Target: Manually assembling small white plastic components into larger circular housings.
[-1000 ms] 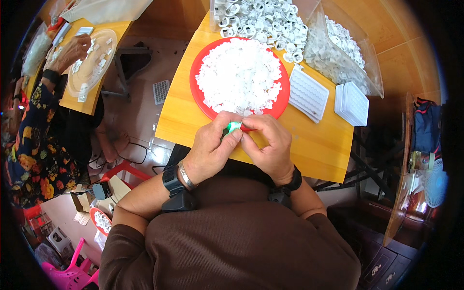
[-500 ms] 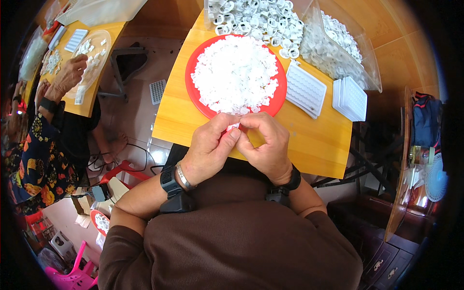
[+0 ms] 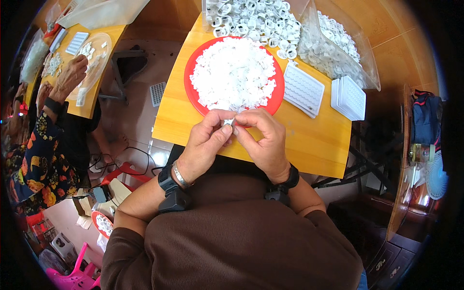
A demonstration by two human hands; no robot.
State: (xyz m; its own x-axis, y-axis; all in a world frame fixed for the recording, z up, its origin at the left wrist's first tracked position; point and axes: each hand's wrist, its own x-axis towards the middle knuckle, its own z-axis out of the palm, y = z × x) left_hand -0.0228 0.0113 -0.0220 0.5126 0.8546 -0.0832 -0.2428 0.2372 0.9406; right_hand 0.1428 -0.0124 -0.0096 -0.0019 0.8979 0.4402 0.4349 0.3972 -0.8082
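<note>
Between the fingertips of both hands is a small white plastic piece. My left hand pinches it from the left, thumb and forefinger closed on it. My right hand grips it from the right, with thumb and forefinger tips against it. Both hands are just over the near rim of a red round tray, which holds a heap of small white plastic pieces. The fingers partly cover the held piece, so its exact shape is hidden.
Beyond the tray lie white ring-shaped parts and a clear plastic bin of white parts. White pocketed trays and another stack stand right on the wooden table. At left, a co-worker's hand works at another table.
My hands have moved slightly up and left, and the fingertips have shifted around the piece, which now shows more between them. The co-worker's hand has barely moved.
</note>
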